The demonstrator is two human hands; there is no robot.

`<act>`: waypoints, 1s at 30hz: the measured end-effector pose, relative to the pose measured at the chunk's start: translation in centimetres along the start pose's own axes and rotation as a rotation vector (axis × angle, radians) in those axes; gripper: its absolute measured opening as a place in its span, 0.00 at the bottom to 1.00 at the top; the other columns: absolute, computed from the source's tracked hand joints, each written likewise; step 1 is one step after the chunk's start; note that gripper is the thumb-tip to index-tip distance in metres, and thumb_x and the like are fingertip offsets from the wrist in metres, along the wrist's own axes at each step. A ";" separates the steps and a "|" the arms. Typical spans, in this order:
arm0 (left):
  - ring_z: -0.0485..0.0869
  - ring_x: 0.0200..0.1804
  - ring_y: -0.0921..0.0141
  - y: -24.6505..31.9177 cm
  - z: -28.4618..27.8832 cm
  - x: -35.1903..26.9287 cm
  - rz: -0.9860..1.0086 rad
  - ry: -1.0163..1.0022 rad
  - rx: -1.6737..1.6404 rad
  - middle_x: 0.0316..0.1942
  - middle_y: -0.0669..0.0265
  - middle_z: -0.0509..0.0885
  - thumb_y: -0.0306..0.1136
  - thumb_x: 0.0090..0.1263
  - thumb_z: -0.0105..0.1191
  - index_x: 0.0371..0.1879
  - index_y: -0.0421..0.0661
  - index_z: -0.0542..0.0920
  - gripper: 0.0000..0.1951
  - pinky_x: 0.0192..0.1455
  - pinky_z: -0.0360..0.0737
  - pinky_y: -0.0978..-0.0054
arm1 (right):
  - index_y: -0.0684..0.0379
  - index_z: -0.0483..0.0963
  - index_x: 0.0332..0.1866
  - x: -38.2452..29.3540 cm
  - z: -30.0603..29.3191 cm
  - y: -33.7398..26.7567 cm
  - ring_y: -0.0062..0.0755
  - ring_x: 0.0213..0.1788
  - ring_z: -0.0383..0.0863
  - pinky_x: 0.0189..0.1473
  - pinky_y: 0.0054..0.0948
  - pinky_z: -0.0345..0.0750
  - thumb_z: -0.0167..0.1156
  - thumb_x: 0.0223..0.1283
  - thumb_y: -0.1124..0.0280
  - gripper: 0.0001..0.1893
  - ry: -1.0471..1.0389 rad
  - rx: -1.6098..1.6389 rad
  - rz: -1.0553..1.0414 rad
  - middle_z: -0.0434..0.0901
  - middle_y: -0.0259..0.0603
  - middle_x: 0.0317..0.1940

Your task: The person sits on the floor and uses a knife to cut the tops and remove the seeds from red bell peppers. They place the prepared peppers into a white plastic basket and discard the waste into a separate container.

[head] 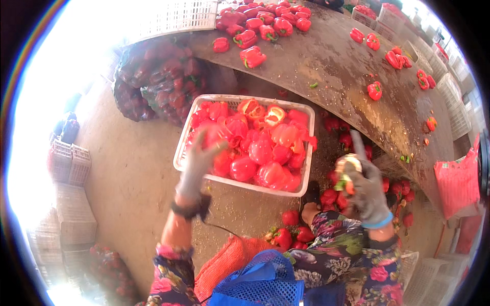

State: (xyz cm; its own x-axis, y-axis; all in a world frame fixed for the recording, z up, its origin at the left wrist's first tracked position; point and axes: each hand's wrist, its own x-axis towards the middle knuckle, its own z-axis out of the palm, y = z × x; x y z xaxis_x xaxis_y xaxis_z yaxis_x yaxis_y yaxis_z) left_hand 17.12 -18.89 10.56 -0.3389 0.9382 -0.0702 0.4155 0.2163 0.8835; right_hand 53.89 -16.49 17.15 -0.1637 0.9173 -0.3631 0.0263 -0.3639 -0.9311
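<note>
A white plastic crate [245, 186] heaped with red bell peppers [261, 148] stands in front of me; some of the peppers are cut open with pale insides showing. Over the crate's left rim, my left hand [195, 168] in a light grey glove spreads its fingers, holding nothing. My right hand [365, 191], in a darker grey glove with a blue cuff, is to the right of the crate. It grips a knife, whose blade [358, 143] points away from me, and a pale pepper core [349, 165] with green on it. The knife's handle is hidden in the glove.
A stained worktable [329, 72] curves across the far side, bearing a pile of whole red peppers [264, 21]. Loose peppers [293, 231] lie on the floor by my feet. A full mesh sack [160, 80] stands left; stacked crates [71, 162] line the far left.
</note>
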 end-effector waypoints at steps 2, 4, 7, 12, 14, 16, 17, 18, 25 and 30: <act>0.84 0.44 0.56 -3.6 -1.7 7.8 0.445 0.337 0.568 0.42 0.52 0.84 0.48 0.58 0.65 0.66 0.50 0.69 0.37 0.43 0.81 0.62 | 0.64 0.76 0.44 -0.6 -5.6 0.2 0.16 0.26 0.77 0.25 0.16 0.73 0.62 0.63 0.67 0.11 0.123 -0.238 -0.195 0.81 0.34 0.32; 0.79 0.53 0.50 -9.1 -1.8 15.3 0.320 0.274 0.674 0.51 0.48 0.80 0.49 0.59 0.63 0.64 0.54 0.70 0.34 0.53 0.77 0.56 | 0.63 0.76 0.43 -1.5 -11.5 2.0 0.14 0.25 0.75 0.25 0.16 0.71 0.62 0.63 0.66 0.11 0.245 -0.325 -0.241 0.80 0.32 0.30; 0.73 0.62 0.52 -17.2 -5.0 21.2 0.373 0.137 0.671 0.62 0.47 0.73 0.46 0.61 0.62 0.63 0.41 0.68 0.34 0.65 0.69 0.60 | 0.61 0.77 0.39 -5.1 -15.7 2.8 0.12 0.21 0.70 0.24 0.17 0.68 0.61 0.64 0.67 0.08 0.499 -0.382 -0.145 0.78 0.28 0.27; 0.66 0.67 0.55 -18.4 -3.8 24.1 0.394 0.080 0.946 0.65 0.47 0.68 0.46 0.65 0.59 0.65 0.39 0.65 0.34 0.70 0.63 0.63 | 0.68 0.75 0.41 -16.9 -26.1 6.5 0.14 0.23 0.69 0.25 0.21 0.67 0.64 0.61 0.64 0.15 0.950 -0.852 0.183 0.76 0.33 0.26; 0.69 0.66 0.56 -14.8 -1.6 23.9 0.336 0.019 0.940 0.64 0.48 0.70 0.44 0.67 0.57 0.65 0.39 0.67 0.31 0.69 0.65 0.64 | 0.71 0.74 0.46 -23.8 -30.3 10.5 0.26 0.26 0.76 0.30 0.28 0.74 0.65 0.58 0.63 0.20 1.077 -0.891 0.411 0.79 0.41 0.27; 0.77 0.59 0.59 -5.2 5.1 19.5 0.395 0.006 0.546 0.58 0.52 0.77 0.40 0.69 0.55 0.62 0.41 0.71 0.25 0.63 0.72 0.67 | 0.71 0.74 0.48 -29.7 -32.9 13.2 0.35 0.31 0.79 0.36 0.33 0.75 0.64 0.58 0.63 0.21 0.960 -1.055 0.698 0.80 0.47 0.30; 0.79 0.55 0.65 0.2 8.6 15.6 0.324 -0.149 0.321 0.55 0.56 0.79 0.39 0.70 0.54 0.62 0.41 0.72 0.24 0.57 0.75 0.71 | 0.70 0.73 0.51 -31.2 -33.7 14.4 0.45 0.36 0.82 0.42 0.37 0.77 0.63 0.58 0.63 0.22 0.780 -1.203 0.946 0.81 0.53 0.34; 0.80 0.50 0.70 5.8 12.9 10.9 0.244 -0.302 0.095 0.52 0.59 0.81 0.38 0.71 0.53 0.62 0.42 0.73 0.22 0.51 0.78 0.75 | 0.70 0.71 0.56 -31.6 -33.8 15.0 0.59 0.46 0.80 0.50 0.43 0.76 0.62 0.58 0.61 0.26 0.750 -1.456 0.698 0.80 0.63 0.43; 0.80 0.54 0.51 0.9 42.0 -2.4 0.127 -0.859 0.448 0.50 0.43 0.81 0.49 0.62 0.59 0.60 0.39 0.71 0.32 0.56 0.76 0.57 | 0.65 0.71 0.56 -5.5 -24.2 12.6 0.43 0.41 0.74 0.43 0.36 0.72 0.52 0.66 0.62 0.20 0.399 -0.359 0.230 0.76 0.50 0.40; 0.77 0.57 0.46 -14.7 48.8 -1.4 0.236 -0.948 0.651 0.57 0.42 0.76 0.54 0.54 0.64 0.66 0.40 0.65 0.43 0.59 0.75 0.55 | 0.63 0.72 0.51 2.8 -21.0 19.5 0.32 0.20 0.76 0.23 0.33 0.75 0.48 0.70 0.48 0.24 0.220 0.035 0.447 0.78 0.41 0.22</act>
State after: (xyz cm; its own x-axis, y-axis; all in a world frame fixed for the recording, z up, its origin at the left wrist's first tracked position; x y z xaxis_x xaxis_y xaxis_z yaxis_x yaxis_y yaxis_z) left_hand 52.60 -10.18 -24.94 0.4541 0.7403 -0.4958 0.8306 -0.1505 0.5361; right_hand 74.63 -17.67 -2.79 0.0679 0.6811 -0.7290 0.0125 -0.7312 -0.6820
